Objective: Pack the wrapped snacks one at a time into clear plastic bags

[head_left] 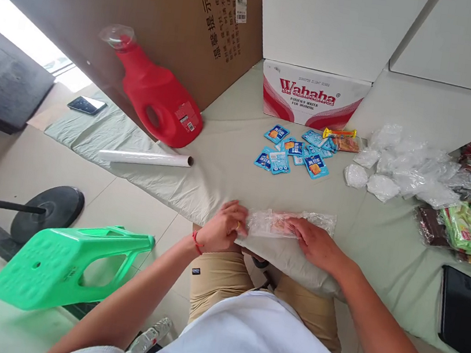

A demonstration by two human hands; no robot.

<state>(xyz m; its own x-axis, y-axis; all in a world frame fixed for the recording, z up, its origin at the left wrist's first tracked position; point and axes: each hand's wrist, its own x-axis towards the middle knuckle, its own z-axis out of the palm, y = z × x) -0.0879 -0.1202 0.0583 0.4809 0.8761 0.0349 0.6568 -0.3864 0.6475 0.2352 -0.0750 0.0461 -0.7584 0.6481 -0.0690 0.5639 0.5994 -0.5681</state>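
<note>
In front of me on the cloth lies a flat snack packet [279, 223], reddish and wrapped in clear plastic film [321, 219] that extends to both sides. My left hand [225, 226] is at the film's left end, fingers curled and closed on its edge. My right hand [317, 245] rests on the packet's right part, fingertips together and pressed onto it. The underside of the packet is hidden. Beyond it lie several small blue snack sachets [294, 148] in a loose group, with a yellow-and-red packet [341, 137] beside them.
Film-wrapped bundles [410, 166] and assorted snacks [469, 227] lie at the right, above a black phone [464, 314]. A film roll [146, 157] and red jug [163, 99] stand left. A Wahaha carton [314, 97] is behind. A green stool [69, 264] lies on the floor.
</note>
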